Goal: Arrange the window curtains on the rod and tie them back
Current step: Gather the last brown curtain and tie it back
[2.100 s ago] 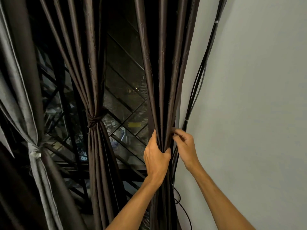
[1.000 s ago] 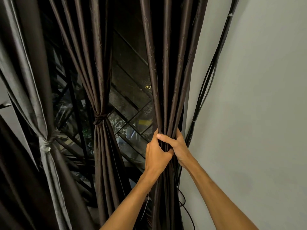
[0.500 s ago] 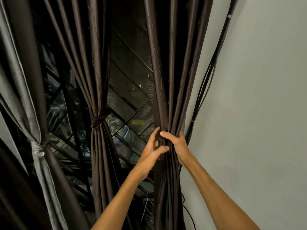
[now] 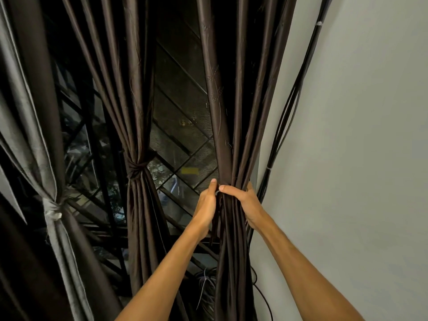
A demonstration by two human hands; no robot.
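Left hand [image 4: 206, 202] sits at the left edge of the curtain [image 4: 231, 112]: thumb on the front fold, fingers tucked behind the cloth, so probably a pinch. Right hand [image 4: 246, 202] wraps the gathered folds at mid-height, thumb across the front, fingers curled round the back. The curtain hangs beside the wall [image 4: 359, 135], with cables [image 4: 289, 112] just behind it.

Judgement: the cloth is thin, soft, slightly slick and light. Folds will slip loose unless the whole bundle is gripped at this waist. No tie on it yet.

Farther left, a second brown curtain [image 4: 139, 100] is cinched by its tie [image 4: 136, 169]. Beyond that hangs a grey curtain [image 4: 34, 135], also tied.
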